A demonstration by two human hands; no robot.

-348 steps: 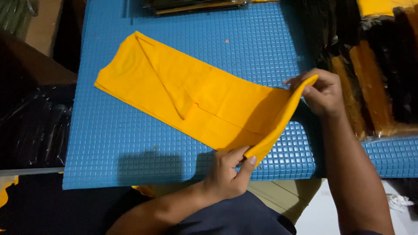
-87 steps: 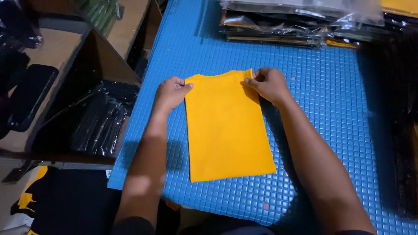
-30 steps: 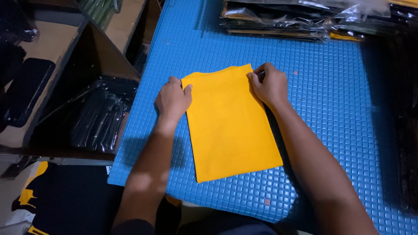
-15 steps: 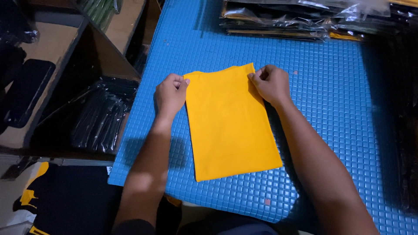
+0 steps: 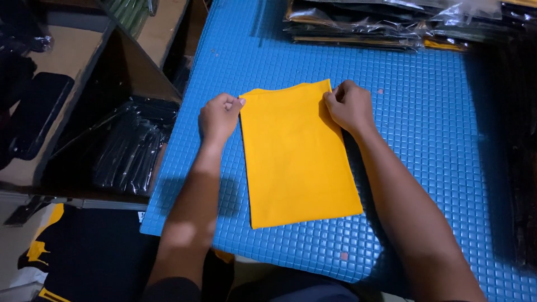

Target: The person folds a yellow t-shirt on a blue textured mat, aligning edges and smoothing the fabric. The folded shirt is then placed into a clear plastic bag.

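Note:
A yellow-orange garment, folded into a flat rectangle, lies on the blue gridded mat. My left hand pinches its far left corner with curled fingers. My right hand pinches the far right corner. Both forearms run along the long sides of the fold, and the near edge of the garment lies flat toward me.
A stack of garments in clear plastic bags lies at the far edge of the mat. Left of the mat, a dark shelf holds black bagged items. More dark bagged goods line the right edge. A black and yellow garment lies below left.
The garment went from a long half-folded strip held at its near end to a compact rectangle. Over the last second my hands stayed on the far corners, shifting only slightly.

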